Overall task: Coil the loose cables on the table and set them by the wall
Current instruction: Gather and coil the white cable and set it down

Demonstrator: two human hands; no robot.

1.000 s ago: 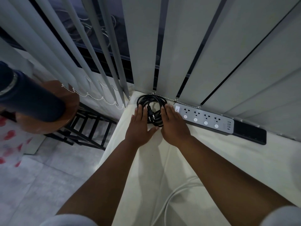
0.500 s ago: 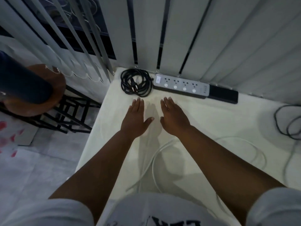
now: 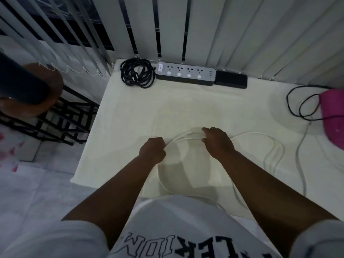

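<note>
White cable (image 3: pixel 186 137): left hand (image 3: pixel 153 150) fisted on it, right hand (image 3: pixel 218 142) curled over strands. I advise even loops, no kinks.

Looks like home room, dim. Vertical blinds (image 3: pixel 214 30) over window behind cloth-covered table (image 3: pixel 130 112); power strip (image 3: pixel 186 74) by wall; round wooden stool (image 3: pixel 44 94), black metal rack (image 3: pixel 61 123), tiled floor (image 3: pixel 37 183).
</note>
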